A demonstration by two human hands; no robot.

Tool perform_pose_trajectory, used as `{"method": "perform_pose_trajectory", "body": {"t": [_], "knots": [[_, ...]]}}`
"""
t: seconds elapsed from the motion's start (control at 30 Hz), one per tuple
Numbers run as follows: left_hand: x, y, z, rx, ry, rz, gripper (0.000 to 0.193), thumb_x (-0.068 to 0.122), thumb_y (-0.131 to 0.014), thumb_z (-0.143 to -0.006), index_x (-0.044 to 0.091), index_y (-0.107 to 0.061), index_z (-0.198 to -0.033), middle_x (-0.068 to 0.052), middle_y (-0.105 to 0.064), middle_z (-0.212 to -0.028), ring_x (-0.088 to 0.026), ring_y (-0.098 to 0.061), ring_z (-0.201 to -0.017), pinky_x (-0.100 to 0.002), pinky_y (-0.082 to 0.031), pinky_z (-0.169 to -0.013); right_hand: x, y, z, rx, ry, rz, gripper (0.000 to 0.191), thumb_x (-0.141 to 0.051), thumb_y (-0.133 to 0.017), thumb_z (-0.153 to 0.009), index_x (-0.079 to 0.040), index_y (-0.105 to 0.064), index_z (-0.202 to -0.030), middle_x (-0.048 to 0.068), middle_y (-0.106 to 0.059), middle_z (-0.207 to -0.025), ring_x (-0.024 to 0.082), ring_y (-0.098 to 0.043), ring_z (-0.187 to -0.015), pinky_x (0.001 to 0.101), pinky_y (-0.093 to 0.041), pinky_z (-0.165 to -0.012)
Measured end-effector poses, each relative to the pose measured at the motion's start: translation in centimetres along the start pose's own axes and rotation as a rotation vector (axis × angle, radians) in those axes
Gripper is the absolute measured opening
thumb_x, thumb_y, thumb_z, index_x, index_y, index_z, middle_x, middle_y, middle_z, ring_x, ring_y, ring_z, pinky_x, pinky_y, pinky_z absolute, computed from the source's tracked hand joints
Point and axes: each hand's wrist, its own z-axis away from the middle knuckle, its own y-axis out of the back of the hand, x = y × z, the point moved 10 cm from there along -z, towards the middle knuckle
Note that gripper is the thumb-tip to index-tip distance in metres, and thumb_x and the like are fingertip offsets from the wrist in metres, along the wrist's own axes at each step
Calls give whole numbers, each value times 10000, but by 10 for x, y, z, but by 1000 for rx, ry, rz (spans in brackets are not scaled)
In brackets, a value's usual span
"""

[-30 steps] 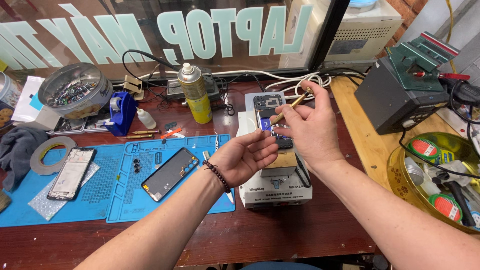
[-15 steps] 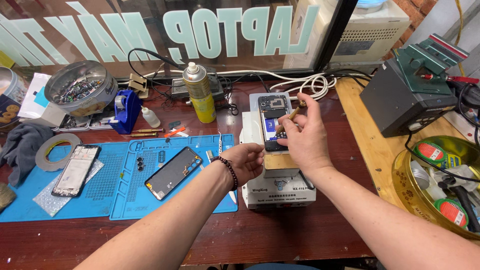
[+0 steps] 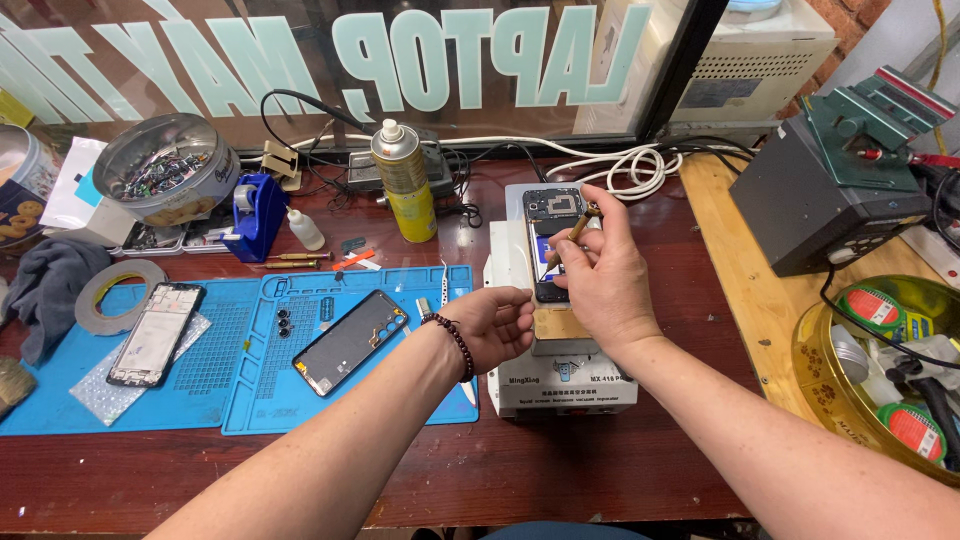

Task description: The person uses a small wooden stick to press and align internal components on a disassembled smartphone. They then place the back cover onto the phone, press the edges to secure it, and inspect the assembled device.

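Note:
An opened phone (image 3: pixel 551 222) with its back off lies lengthwise on a white heating plate machine (image 3: pixel 560 380). My right hand (image 3: pixel 603 277) rests over the phone's lower half and pinches a thin brown stick tool (image 3: pixel 577 229) whose tip touches the phone's insides. My left hand (image 3: pixel 492 324) sits at the machine's left edge with fingers curled, fingertips by the phone's lower end; a dark bead bracelet is on that wrist. Whether the left fingers pinch anything is hidden.
Blue work mats (image 3: pixel 240 400) hold a phone screen (image 3: pixel 350 342) and another phone (image 3: pixel 156 333). Behind stand a yellow spray can (image 3: pixel 404 180), blue tape dispenser (image 3: pixel 256 214), metal bowl of parts (image 3: pixel 164 178) and tape roll (image 3: pixel 120 296). A grey box device (image 3: pixel 830 190) and yellow tub (image 3: pixel 880 370) sit right.
My right hand has lowered onto the phone, bringing the stick tool's tip down to it. My left hand slid right to the machine's edge. The camera has tilted slightly.

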Motion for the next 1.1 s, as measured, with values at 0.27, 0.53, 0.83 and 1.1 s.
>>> {"method": "perform_pose_trajectory", "body": {"t": [0.27, 0.53, 0.83, 1.1], "knots": [[-1, 1, 0, -13, -1, 21, 68, 150, -680, -941, 84, -661, -939, -11, -686, -832, -136, -640, -770, -346, -562, -790, 0, 0, 0, -11, 2, -5, 570, -38, -605, -976, -152, -368, -1482, 55, -736, -998, 114, -745, -908, 279, -662, -706], [-1, 1, 2, -14, 1, 24, 66, 146, -679, -950, 83, -660, -944, -12, -685, -829, -137, -641, -774, -349, -565, -794, -4, -1, 1, -30, 10, 25, 574, -50, -603, -977, -157, -360, -1486, 55, -741, -1007, 112, -744, -906, 278, -658, -720], [0, 0, 2, -9, 6, 30, 55, 131, -678, -948, 80, -660, -939, -16, -684, -828, -144, -641, -771, -353, -566, -796, -4, -2, -1, -56, 43, 43, 572, -54, -609, -979, -155, -372, -1490, 57, -750, -1006, 110, -743, -887, 272, -647, -718], [-1, 0, -1, -18, 15, -6, 110, 166, -713, -933, 89, -649, -887, -3, -674, -790, -131, -630, -742, -340, -562, -779, -24, 0, 2, -22, 202, 205, 558, -120, -699, -928, -148, -484, -1442, 73, -773, -938, 154, -774, -825, 310, -617, -736]]}}
